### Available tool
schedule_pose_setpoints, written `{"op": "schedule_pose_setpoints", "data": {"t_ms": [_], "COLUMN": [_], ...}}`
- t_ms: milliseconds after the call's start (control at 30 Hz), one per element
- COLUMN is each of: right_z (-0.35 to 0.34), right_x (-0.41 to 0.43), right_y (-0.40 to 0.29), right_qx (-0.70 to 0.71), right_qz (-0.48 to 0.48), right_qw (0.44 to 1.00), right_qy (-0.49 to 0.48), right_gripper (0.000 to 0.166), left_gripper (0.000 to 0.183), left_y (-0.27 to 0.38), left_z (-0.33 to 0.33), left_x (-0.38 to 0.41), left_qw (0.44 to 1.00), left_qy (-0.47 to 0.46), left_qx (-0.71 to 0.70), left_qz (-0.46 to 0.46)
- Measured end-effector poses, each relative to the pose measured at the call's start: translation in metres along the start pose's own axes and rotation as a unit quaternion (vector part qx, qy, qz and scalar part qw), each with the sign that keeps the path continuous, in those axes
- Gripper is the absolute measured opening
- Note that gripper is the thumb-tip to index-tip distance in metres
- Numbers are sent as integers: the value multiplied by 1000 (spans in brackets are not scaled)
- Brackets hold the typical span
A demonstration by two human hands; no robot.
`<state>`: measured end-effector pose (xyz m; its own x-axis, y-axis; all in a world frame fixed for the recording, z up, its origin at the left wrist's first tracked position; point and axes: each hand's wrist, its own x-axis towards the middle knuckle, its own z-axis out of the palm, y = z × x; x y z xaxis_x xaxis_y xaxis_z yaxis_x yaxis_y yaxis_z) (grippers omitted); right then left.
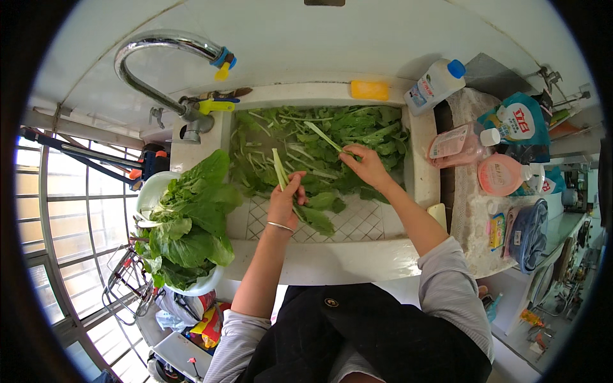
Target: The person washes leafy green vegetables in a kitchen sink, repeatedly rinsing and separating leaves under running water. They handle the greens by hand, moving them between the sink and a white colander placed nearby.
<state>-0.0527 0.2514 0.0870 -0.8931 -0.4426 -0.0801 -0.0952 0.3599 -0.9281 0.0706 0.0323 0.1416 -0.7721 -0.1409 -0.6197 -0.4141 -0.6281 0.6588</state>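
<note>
My left hand [286, 197], with a bangle on its wrist, grips leafy green stalks [279, 167] whose pale ends point up and whose leaves hang below the palm. To its right, my right hand [362, 165] pinches another pale stalk [322, 136] that slants up to the left. Both hands are over a white sink [424, 179]. Water and many loose greens [364, 125] fill its far part, and its near part is a ribbed slope with a crosshatch pattern [352, 222]. Left of the sink, a pale basin [155, 189] is heaped with broad-leaved greens [196, 225].
A curved chrome faucet [158, 40] rises at the back left. On the back rim lies a yellow sponge [369, 90]. White [433, 86] and pink bottles [462, 144] crowd the right side, near a soap bar [437, 215] and folded cloth [528, 234]. A barred window [81, 210] is at left.
</note>
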Motion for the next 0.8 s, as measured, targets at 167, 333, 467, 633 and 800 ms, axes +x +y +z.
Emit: {"op": "schedule_pose_setpoints", "data": {"t_ms": [167, 333, 467, 633, 800], "right_z": [5, 7, -2, -11, -34], "right_x": [-10, -23, -41, -72, -53], "right_y": [-46, -70, -63, -77, -82], "right_qx": [-86, -272, -290, -127, 29], "right_qz": [-162, -278, -202, -245, -128], "right_qw": [983, 914, 921, 958, 957], "right_qy": [26, 116, 166, 78, 259], "right_gripper": [18, 31, 31, 31, 33], "left_gripper": [31, 22, 22, 27, 32], "left_y": [1, 11, 22, 31, 36], "left_z": [50, 64, 52, 30, 25], "left_x": [0, -1, -2, -4, -8], "left_qw": [999, 996, 984, 973, 969], "left_qy": [14, 26, -23, -119, -169], "left_qx": [-7, -4, 45, -57, -95], "left_qz": [35, 85, 173, 189, 156]}}
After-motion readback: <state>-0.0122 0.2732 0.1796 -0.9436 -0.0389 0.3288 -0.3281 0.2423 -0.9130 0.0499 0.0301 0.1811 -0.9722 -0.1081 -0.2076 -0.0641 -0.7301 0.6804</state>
